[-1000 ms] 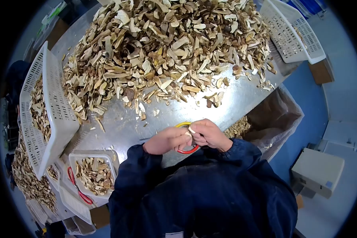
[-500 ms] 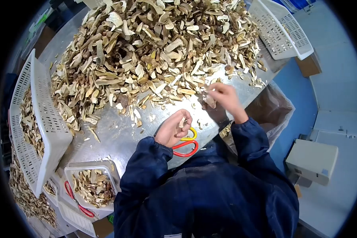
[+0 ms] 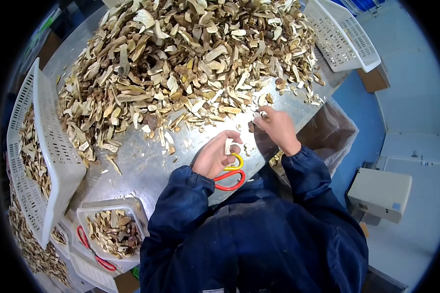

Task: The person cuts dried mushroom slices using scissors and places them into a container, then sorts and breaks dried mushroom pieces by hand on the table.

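My left hand is closed loosely round a small pale dried mushroom slice, held between thumb and fingers. Just below it, scissors with one yellow and one red handle lie on the metal table; the hand hides their blades. My right hand pinches a small pale mushroom piece, partly covered by the fingers, above the table's right edge. Beyond both hands rises a big heap of dried mushroom slices, with loose bits scattered along its near side.
A white perforated basket with mushroom slices stands at left. Nearby are a plastic tub of slices and red-handled scissors. Another white basket sits at the far right. A bin lined with clear plastic stands beside the table.
My left hand has turned slightly, so its slice shows more. My right hand has drawn in its fingers and dropped a little nearer; the piece that hung below them no longer shows there.
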A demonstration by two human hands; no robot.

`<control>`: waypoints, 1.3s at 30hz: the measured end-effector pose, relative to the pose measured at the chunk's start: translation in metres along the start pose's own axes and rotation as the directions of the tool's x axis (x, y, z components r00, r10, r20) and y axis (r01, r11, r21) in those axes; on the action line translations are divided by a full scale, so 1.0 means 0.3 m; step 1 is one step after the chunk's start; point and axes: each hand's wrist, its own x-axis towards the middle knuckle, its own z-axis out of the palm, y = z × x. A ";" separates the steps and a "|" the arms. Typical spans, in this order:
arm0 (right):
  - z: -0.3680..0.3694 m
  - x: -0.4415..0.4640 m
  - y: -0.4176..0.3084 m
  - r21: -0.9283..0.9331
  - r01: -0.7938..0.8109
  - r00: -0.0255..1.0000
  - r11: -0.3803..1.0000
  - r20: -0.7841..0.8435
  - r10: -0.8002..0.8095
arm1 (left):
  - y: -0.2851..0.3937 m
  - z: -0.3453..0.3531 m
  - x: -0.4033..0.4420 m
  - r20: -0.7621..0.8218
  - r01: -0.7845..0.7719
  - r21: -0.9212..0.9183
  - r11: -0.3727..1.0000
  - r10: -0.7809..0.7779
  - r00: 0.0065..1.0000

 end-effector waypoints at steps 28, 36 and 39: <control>-0.013 -0.073 -0.098 0.586 -0.271 0.960 0.764 0.102 0.262 | -0.009 0.037 -0.014 -0.196 -0.165 0.135 0.977 0.190 0.962; 0.007 -0.136 -0.234 0.785 -0.389 0.900 0.481 0.436 0.017 | -0.036 0.020 -0.010 -0.239 -0.227 0.289 0.930 0.300 0.923; 0.034 -0.143 -0.251 0.768 -0.206 0.972 0.607 0.234 0.035 | -0.034 0.031 -0.007 -0.283 -0.229 0.301 0.926 0.316 0.906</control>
